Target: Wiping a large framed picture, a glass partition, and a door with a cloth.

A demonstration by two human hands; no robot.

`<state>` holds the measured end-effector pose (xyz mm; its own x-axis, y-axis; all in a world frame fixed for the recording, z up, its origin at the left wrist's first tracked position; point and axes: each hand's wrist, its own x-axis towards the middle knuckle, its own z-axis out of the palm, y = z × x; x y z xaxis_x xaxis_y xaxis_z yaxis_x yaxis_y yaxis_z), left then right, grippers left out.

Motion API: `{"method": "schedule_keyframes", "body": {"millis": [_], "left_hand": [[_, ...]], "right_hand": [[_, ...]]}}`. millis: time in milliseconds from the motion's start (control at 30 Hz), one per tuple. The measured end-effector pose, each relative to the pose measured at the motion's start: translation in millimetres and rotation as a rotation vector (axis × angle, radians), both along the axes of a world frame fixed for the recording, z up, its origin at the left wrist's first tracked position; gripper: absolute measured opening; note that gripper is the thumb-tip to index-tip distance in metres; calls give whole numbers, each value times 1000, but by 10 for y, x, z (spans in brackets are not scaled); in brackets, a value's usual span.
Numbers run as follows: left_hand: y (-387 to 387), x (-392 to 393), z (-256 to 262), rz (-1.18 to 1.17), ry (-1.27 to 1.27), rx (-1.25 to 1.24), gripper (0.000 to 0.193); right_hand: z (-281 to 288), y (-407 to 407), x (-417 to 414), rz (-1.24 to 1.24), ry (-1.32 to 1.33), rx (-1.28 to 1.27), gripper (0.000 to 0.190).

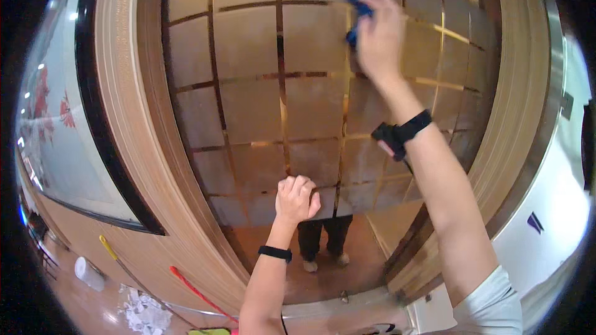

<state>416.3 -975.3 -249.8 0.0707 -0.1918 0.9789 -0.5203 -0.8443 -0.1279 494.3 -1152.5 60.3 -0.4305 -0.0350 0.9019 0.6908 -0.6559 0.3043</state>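
In front of me stands a mirror-like panel with frosted squares, divided by reflective strips. High on its right half, my right hand grips a dark blue cloth against the surface. A black strap with a small dark device is around my right wrist. My left hand is lower, near the middle of the panel, its fingers curled in with nothing visible in them. Whether it touches the panel I cannot tell. A black band circles my left wrist. Legs in dark trousers are reflected in the clear lower strip.
Wood-grain frames flank the panel. On the left hangs a black-framed picture with red flowers. Below it are a yellow-tipped pole, a red handle, a white cylinder and a heap of white crumpled scraps on the floor.
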Motion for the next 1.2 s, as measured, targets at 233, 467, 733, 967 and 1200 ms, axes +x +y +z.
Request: {"method": "schedule_keyframes", "body": {"millis": [233, 467, 733, 967, 1200], "left_hand": [[-128, -764, -1085, -169, 378, -356, 3], [259, -1412, -1798, -19, 735, -564, 10], [416, -1593, -1603, -65, 674, -657, 17], [537, -1715, -1658, -103, 626, -809, 20], [450, -1708, -1080, -101, 558, -621, 36]], "right_hand": [[-2394, 455, -278, 12, -66, -1419, 21], [-1192, 51, -372, -169, -4, -1225, 27], [-619, 1094, -334, 83, 11, -33, 27], [-2888, 1169, -402, 38, -67, -1378, 14], [-1914, 719, -579, -121, 40, -1186, 44]]}}
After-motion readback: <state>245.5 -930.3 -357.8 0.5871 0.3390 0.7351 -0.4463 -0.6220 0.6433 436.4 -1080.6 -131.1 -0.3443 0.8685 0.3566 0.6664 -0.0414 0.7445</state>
